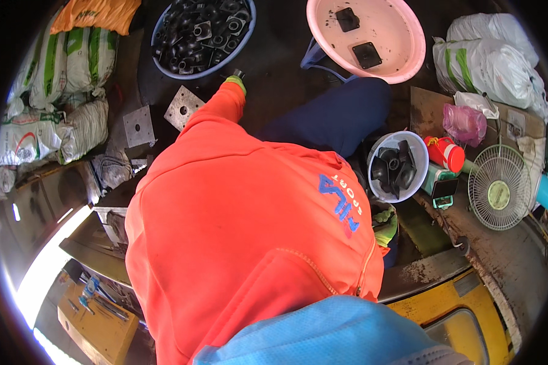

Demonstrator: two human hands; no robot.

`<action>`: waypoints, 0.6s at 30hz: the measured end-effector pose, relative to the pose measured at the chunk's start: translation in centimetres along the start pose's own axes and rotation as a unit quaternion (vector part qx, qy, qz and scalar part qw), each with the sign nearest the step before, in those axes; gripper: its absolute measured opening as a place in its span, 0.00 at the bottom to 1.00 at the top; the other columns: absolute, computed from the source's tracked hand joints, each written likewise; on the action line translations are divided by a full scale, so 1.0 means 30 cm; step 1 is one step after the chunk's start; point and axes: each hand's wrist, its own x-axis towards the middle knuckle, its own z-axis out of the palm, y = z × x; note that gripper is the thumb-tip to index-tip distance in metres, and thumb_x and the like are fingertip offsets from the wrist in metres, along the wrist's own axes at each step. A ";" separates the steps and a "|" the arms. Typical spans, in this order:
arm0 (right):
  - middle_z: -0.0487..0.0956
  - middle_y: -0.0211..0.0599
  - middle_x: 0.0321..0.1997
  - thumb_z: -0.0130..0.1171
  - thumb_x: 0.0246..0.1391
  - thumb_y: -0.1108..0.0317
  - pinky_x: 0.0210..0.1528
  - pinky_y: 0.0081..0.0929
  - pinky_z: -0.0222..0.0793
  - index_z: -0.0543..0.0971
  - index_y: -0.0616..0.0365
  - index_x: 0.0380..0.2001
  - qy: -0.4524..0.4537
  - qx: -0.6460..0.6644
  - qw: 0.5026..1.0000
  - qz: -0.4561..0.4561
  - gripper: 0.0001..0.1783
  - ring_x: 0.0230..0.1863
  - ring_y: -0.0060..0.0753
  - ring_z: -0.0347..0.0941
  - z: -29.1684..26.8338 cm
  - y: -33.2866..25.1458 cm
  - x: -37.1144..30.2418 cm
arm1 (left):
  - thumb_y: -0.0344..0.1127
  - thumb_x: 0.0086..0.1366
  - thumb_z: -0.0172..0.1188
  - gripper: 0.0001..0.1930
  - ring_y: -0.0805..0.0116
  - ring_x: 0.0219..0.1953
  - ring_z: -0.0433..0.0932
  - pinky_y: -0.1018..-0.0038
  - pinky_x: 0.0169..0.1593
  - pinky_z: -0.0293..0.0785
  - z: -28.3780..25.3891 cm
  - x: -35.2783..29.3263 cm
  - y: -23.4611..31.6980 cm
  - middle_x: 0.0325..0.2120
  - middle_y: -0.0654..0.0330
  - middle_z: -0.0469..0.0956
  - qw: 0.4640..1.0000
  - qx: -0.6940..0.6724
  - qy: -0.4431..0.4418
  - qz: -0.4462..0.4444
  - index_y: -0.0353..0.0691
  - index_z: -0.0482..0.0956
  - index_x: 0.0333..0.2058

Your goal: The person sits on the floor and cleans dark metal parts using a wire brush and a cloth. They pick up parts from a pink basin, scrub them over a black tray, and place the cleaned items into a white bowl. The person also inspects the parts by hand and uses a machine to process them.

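My left arm, in an orange sleeve, stretches forward to the near rim of a blue basin (248, 45) heaped with black moulded parts (202, 30). At the sleeve's end a green cuff shows, with my left hand (238, 75) small and dark against the floor; its fingers cannot be made out. My right hand (384, 226) is mostly hidden beside my body at the right, where only yellow-green glove cloth shows. Just beyond it stands a white basket (420, 150) holding several black parts (394, 168).
A pink basin (415, 52) with two black square pieces stands ahead. Two square metal plates (139, 127) lie at the left near stacked sacks (82, 67). At the right are a fan (499, 194), a red container (447, 155) and white bags (487, 64). My dark-trousered knee juts forward.
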 end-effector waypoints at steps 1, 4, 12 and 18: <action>0.71 0.26 0.34 0.40 0.63 0.57 0.35 0.32 0.67 0.73 0.52 0.42 0.049 0.048 0.998 -0.005 0.15 0.34 0.27 0.67 0.012 -0.009 0.001 | 0.47 0.63 0.52 0.17 0.60 0.37 0.76 0.66 0.42 0.72 0.003 0.022 -0.027 0.35 0.55 0.78 1.000 0.021 -0.002 -0.004 0.45 0.77 0.44; 0.76 0.23 0.31 0.50 0.59 0.60 0.33 0.23 0.69 0.75 0.50 0.39 0.189 -0.045 0.980 -0.039 0.10 0.28 0.23 0.70 0.064 -0.006 0.019 | 0.47 0.62 0.53 0.17 0.58 0.40 0.76 0.64 0.45 0.72 -0.022 0.086 -0.076 0.37 0.54 0.78 0.998 0.068 0.001 -0.004 0.45 0.77 0.44; 0.75 0.28 0.34 0.51 0.57 0.64 0.33 0.24 0.68 0.74 0.51 0.43 0.147 -0.067 0.987 0.003 0.11 0.29 0.25 0.69 0.184 0.026 0.057 | 0.47 0.59 0.57 0.18 0.53 0.47 0.77 0.61 0.50 0.73 -0.267 0.227 -0.095 0.42 0.51 0.79 0.986 0.108 0.124 -0.002 0.46 0.78 0.45; 0.74 0.28 0.34 0.51 0.57 0.64 0.31 0.25 0.67 0.73 0.51 0.43 0.152 -0.076 0.985 0.002 0.11 0.29 0.26 0.68 0.240 0.055 0.068 | 0.41 0.54 0.61 0.22 0.50 0.46 0.77 0.63 0.49 0.73 -0.518 0.344 -0.028 0.42 0.48 0.79 0.918 -0.354 0.177 0.018 0.37 0.75 0.47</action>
